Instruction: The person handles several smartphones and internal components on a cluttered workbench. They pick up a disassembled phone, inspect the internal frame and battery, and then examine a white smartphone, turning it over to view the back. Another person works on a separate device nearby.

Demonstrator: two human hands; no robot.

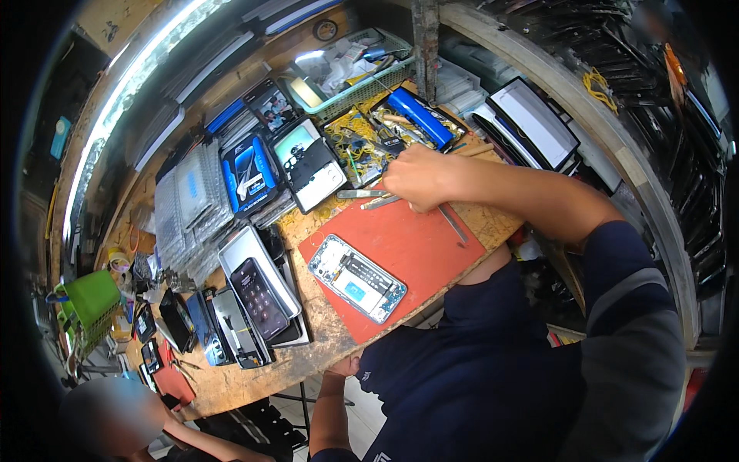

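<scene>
Right grip [419, 179]: fingertips hidden; left grip [346, 366] partly hidden; co-worker's head [112, 416] blurred.

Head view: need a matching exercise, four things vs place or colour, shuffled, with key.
Column 1
1. Opened phone
2. Right hand
3. Left hand
4. Long cylinder

Column 2
A. Close by the table's near edge
B. Bright blue
C. Flat on the red mat
D. At the mat's far edge, by metal tools

Pairs: 1-C, 2-D, 3-A, 4-B
</scene>
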